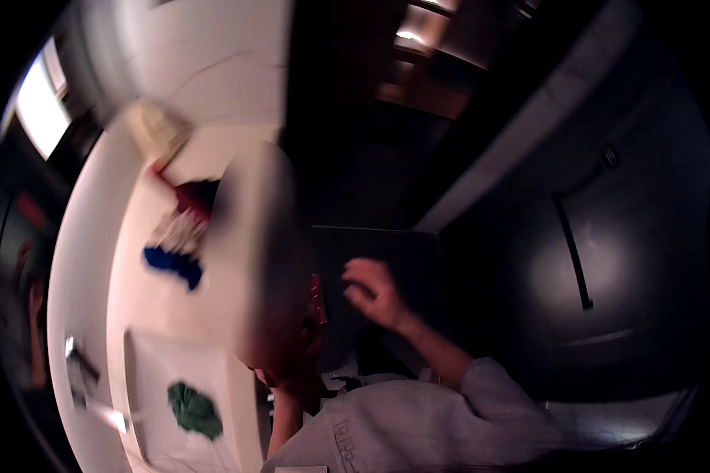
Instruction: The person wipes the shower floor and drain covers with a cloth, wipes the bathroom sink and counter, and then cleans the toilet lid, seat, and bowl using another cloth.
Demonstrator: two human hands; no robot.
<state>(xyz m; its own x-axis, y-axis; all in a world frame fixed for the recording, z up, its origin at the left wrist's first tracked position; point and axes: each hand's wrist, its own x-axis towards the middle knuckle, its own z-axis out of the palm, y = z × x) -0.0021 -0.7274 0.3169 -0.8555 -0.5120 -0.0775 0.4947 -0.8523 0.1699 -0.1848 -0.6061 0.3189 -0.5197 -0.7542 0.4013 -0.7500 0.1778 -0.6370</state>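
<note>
My left hand (285, 373), partly in shadow, holds the lower end of a long grey item (263, 236), possibly a piece of cloth. Motion blur hides what exactly it is, and it rises over the counter's edge. A dark red part shows close to that hand, and a narrow red strip (316, 298) lies to its right. My right hand (377, 292) is off to the right with nothing in it, fingers bent and apart. A crumpled green cloth (194, 409) rests in the white sink basin (148, 355), left of my left forearm.
On the pale counter (148, 307) lie a blue cloth (174, 266), a dark red cloth (195, 198) and a yellowish item (160, 130). A faucet (83, 360) stands beyond the basin. Mirror (12, 284) at left; dark panel with a black bar (574, 254) at right.
</note>
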